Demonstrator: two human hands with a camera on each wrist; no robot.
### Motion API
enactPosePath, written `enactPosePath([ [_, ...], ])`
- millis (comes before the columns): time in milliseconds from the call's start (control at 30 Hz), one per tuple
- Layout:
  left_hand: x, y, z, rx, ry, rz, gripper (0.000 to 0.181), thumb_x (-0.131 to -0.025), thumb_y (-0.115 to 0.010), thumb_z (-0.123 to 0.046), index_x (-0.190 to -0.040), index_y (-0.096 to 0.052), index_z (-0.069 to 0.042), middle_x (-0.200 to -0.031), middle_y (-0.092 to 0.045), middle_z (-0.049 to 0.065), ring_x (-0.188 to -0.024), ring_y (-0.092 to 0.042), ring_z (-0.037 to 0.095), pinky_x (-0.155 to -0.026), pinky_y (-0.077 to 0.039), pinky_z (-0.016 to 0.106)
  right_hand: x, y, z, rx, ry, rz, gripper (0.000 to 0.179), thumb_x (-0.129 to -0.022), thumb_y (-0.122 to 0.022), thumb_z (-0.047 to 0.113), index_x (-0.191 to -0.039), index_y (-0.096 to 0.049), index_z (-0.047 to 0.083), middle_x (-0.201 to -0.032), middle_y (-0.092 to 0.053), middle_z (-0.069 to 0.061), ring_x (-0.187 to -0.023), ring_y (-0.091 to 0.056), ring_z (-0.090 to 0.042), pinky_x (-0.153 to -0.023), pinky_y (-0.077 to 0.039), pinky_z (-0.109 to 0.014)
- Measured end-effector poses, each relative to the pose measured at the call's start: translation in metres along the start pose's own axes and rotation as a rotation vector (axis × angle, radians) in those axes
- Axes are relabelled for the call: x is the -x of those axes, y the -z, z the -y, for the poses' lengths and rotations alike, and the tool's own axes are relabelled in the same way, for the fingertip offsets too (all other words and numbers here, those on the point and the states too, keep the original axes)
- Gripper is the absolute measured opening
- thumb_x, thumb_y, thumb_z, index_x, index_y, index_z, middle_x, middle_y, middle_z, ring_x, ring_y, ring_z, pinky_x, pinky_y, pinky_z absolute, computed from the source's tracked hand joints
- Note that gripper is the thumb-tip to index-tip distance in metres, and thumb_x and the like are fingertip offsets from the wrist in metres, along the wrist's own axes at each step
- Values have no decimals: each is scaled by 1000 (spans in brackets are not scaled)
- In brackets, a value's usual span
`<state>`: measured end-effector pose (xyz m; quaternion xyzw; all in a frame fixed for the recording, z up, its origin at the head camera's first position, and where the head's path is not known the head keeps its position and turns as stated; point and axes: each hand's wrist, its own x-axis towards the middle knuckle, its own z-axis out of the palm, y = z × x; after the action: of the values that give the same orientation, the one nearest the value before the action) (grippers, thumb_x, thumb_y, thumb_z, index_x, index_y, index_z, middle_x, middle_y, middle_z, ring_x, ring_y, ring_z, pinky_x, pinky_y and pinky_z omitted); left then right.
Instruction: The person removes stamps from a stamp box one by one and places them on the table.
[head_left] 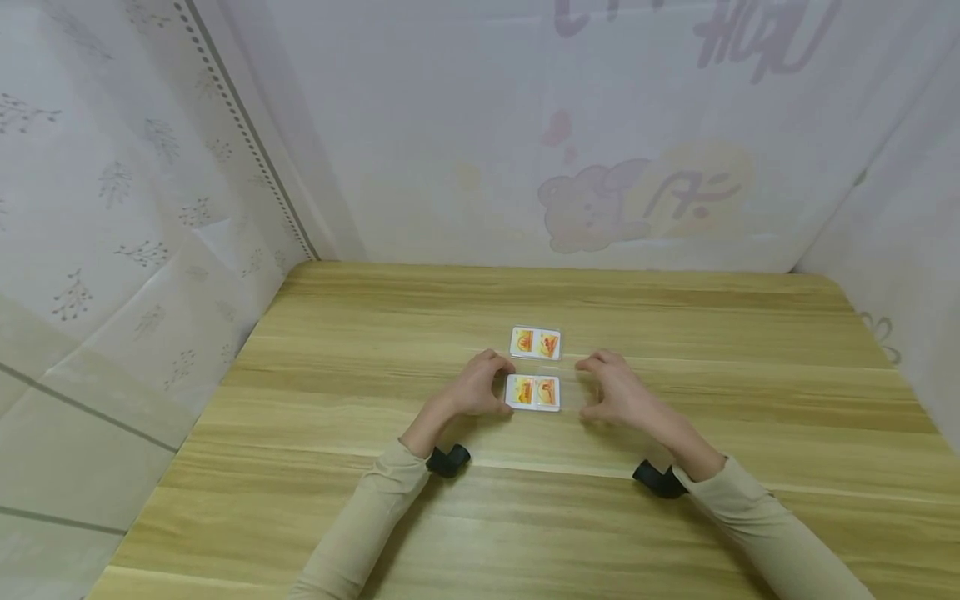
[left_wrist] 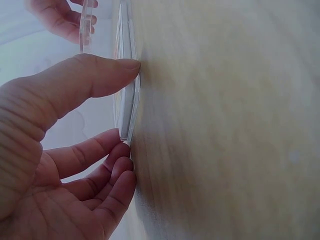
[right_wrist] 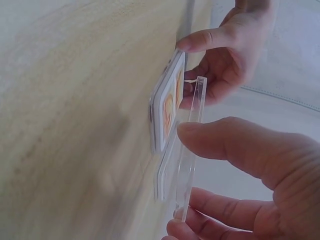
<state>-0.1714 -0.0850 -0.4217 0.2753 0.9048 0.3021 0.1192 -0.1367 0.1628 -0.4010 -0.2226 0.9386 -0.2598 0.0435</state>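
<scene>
In the head view a white card with two orange-and-yellow stamp-like pictures (head_left: 533,392) lies in a thin clear case on the table. My left hand (head_left: 474,385) grips its left end, thumb on the near edge and fingertips on the far edge; the left wrist view shows the case (left_wrist: 132,107) edge-on between them. To the right, my right hand (head_left: 621,392) holds a clear plastic cover (right_wrist: 186,167) by opposite edges. This cover is raised beside the card, apart from its face. A second, similar cased card (head_left: 536,342) lies just beyond the first.
The wood-grain table (head_left: 360,333) meets a pale curtain with a bear print (head_left: 588,208) at its back edge. More patterned curtain (head_left: 150,208) hangs on the left. A black strap piece (head_left: 448,461) sits at the left wrist, another (head_left: 660,480) at the right.
</scene>
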Motion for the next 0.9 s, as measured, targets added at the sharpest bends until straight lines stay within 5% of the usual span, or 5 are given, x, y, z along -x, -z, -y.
enactPosePath([
  [900, 2, -1, -1, 17, -12, -17, 54, -63, -84, -7, -109, -59, 5, -104, -54, 13, -101, -49, 27, -91, -42, 39, 20, 21, -20, 21, 3, -22, 61, -65, -79, 5, -118, -53, -13, -111, -52, -25, -104, -49, -41, -89, -43, -53],
])
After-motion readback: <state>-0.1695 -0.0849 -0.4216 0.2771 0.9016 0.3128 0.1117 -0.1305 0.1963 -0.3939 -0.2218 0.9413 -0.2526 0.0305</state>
